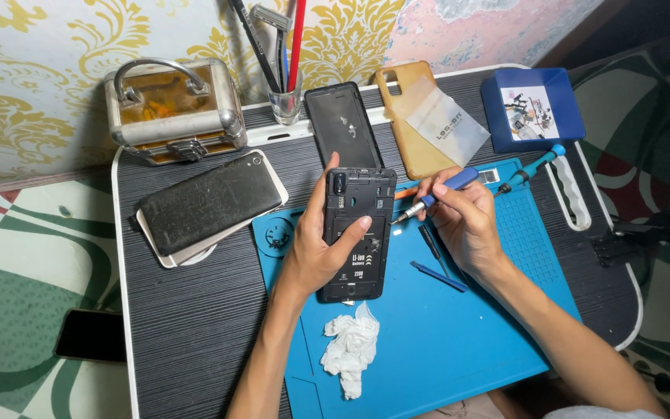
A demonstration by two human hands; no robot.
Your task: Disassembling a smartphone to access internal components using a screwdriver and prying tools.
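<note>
- Two bare hands over a bright blue rubbery work mat [443, 341] with moulded compartments, laid on a dark wood-grain lap table [195, 326] with white edging.
- left hand [319, 248] grips an opened black smartphone [356, 233], back cover off, dark plastic frame and black battery with a white-printed label showing; fingers wrap its left edge, thumb on the battery face; phone held upright, slightly above the mat's upper left part.
- right hand [463, 217] pinches a blue-handled precision screwdriver [432, 198], metal tip pointing at the phone's right edge, just beside it; cannot tell if touching.
- Crumpled white tissue [350, 349] on mat, just below the phone.
- Thin blue plastic pry tool [437, 275] and a dark slim tool [430, 242] lie on mat near the right hand.
- Second teal-handled screwdriver [533, 167] at mat's top right.
- Removed glossy black back cover [341, 126] and tan soft phone case [409, 116] lean at table's back edge; clear plastic sachet with dark print [447, 124] lies on the tan case.
- Blue plastic tray [533, 109] with small parts on a white card, top right.
- Stack of phones, scuffed black one on top [211, 203], left of mat.
- Small metal-cornered case with handle [174, 109], top left; clear glass with tools [284, 101] beside it.
- Black phone [91, 335] on green-white patterned floor covering; wall has gold floral wallpaper.
</note>
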